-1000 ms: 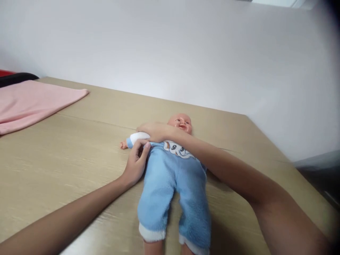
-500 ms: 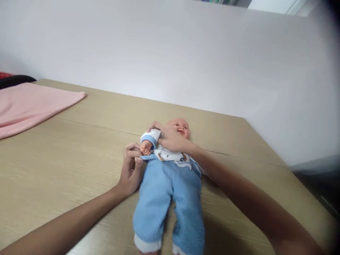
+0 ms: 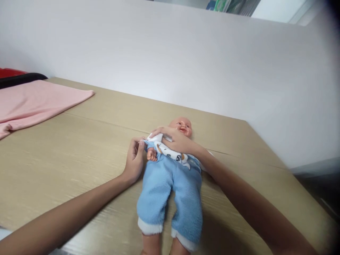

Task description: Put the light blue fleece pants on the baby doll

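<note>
A baby doll lies on its back on the wooden table, head away from me. It wears fluffy blue trousers with white cuffs and a white top with an animal's face on the front. At the doll's side, my left hand pinches the edge of the blue cloth beside the sleeve. The doll's small fist pokes out just below that cloth. My right hand reaches across the chest, its fingers curled on the white sleeve. The doll's other arm is mostly hidden behind my right forearm.
A pink cloth is spread on the table's left side. Behind it is a black-rimmed object with something red. A pale wall rises along the table's back edge.
My left hand has moved up along the doll's side, bringing the blue cloth edge above the doll's fist. The fist now lies lower against the waist. My right hand stays on the sleeve.
</note>
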The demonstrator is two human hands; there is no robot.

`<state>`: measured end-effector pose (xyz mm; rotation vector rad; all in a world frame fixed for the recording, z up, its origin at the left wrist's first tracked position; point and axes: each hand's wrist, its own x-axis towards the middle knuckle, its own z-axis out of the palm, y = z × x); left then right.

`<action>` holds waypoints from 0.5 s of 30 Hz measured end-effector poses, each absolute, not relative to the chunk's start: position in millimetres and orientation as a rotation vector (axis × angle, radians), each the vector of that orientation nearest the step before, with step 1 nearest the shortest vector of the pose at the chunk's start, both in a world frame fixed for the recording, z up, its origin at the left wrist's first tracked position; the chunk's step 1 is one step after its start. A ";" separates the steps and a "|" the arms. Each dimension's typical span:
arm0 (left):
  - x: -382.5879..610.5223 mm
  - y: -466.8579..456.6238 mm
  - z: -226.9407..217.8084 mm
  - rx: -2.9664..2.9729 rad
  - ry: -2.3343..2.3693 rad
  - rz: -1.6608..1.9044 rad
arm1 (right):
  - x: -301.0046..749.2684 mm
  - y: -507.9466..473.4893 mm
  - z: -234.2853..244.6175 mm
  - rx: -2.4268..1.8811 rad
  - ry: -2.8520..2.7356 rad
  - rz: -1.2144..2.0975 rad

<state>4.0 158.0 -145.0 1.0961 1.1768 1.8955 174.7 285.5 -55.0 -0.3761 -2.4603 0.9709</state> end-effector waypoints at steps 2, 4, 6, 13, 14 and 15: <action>1.1 161.8 -141.4 1.084 1.189 1.816 | 180.6 275.2 -52.8 -0.491 -2.418 0.914; -2.6 164.9 -138.7 1.115 1.183 1.767 | 187.7 262.7 -51.5 -0.659 -2.344 0.822; -7.1 168.6 -138.1 1.147 1.176 1.753 | 194.7 250.0 -51.0 -0.789 -2.298 0.764; -23.3 205.1 -153.2 1.051 1.114 1.637 | 203.1 240.4 -65.6 -0.795 -2.249 0.985; -23.9 211.3 -155.8 1.040 1.097 1.626 | 202.5 245.3 -71.2 -0.817 -2.136 1.071; -24.1 216.6 -158.0 1.033 1.081 1.613 | 201.9 250.8 -77.2 -0.843 -2.015 1.152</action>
